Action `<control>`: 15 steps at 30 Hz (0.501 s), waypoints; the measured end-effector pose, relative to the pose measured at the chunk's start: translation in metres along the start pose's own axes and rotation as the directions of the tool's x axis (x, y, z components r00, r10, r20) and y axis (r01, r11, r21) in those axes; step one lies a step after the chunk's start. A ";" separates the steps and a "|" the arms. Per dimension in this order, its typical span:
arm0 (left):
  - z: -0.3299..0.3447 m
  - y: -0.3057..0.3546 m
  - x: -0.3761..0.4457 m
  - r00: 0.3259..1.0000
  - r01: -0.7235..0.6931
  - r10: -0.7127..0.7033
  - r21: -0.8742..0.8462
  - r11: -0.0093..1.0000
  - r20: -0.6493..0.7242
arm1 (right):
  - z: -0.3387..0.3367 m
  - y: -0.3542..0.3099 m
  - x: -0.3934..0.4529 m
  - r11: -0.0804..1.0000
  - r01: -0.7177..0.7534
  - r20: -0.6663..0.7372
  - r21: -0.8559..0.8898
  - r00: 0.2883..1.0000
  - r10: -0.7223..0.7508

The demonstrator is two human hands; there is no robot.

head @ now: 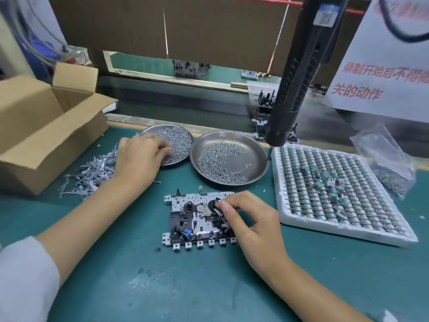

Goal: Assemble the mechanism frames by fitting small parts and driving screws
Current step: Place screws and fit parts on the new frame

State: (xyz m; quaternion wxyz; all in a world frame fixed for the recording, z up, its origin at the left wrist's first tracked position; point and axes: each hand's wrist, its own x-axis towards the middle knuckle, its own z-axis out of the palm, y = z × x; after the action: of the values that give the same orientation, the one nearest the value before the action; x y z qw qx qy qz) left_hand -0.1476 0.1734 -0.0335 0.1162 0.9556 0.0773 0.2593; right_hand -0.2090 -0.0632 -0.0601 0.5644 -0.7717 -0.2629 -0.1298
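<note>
Nearest, the right hand (251,225) pinches a small part against the flat silver metal mechanism frame (199,218) lying beneath its fingertips. Farther off, the left hand (139,156) reaches with curled fingers into the left round steel dish of screws (180,139); whether it holds a screw is hidden.

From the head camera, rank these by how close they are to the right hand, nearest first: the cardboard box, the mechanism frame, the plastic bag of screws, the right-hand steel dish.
1. Mechanism frame, under the right hand.
2. Right-hand steel dish, just beyond.
3. Plastic bag of screws, far right.
4. Cardboard box, far left.
</note>
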 end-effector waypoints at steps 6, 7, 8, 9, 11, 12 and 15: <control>-0.015 0.008 -0.018 0.993 0.096 -0.119 -0.441 0.892 -0.024 | -0.004 -0.002 0.006 0.991 0.080 -0.037 -0.107 0.996 -0.084; -0.018 0.011 -0.023 0.990 0.107 -0.137 -0.515 0.851 -0.020 | -0.006 -0.002 0.011 0.983 0.097 -0.047 -0.159 0.993 -0.106; -0.019 0.015 -0.029 0.988 0.116 -0.155 -0.591 0.798 -0.015 | -0.009 -0.002 0.019 0.969 0.108 -0.044 -0.220 0.992 -0.121; -0.021 0.019 -0.034 0.986 0.119 -0.165 -0.657 0.744 -0.008 | -0.012 -0.002 0.028 0.952 0.106 -0.025 -0.287 0.993 -0.118; -0.021 0.026 -0.042 0.987 0.115 -0.163 -0.750 0.652 0.009 | -0.016 0.003 0.053 0.895 0.058 0.054 -0.442 0.998 -0.038; -0.020 0.029 -0.044 0.987 0.114 -0.157 -0.779 0.616 0.020 | -0.017 0.006 0.065 0.854 0.020 0.099 -0.520 0.994 0.037; -0.019 0.032 -0.047 0.989 0.112 -0.147 -0.799 0.591 0.029 | -0.017 0.015 0.091 0.767 -0.108 0.166 -0.632 0.949 0.270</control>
State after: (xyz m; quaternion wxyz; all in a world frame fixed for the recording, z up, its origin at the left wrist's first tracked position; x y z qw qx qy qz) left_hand -0.1946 0.1361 -0.0320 0.5473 0.7896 0.0249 0.2764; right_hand -0.1235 -0.0589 -0.0214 0.2549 -0.9456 -0.1948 -0.0534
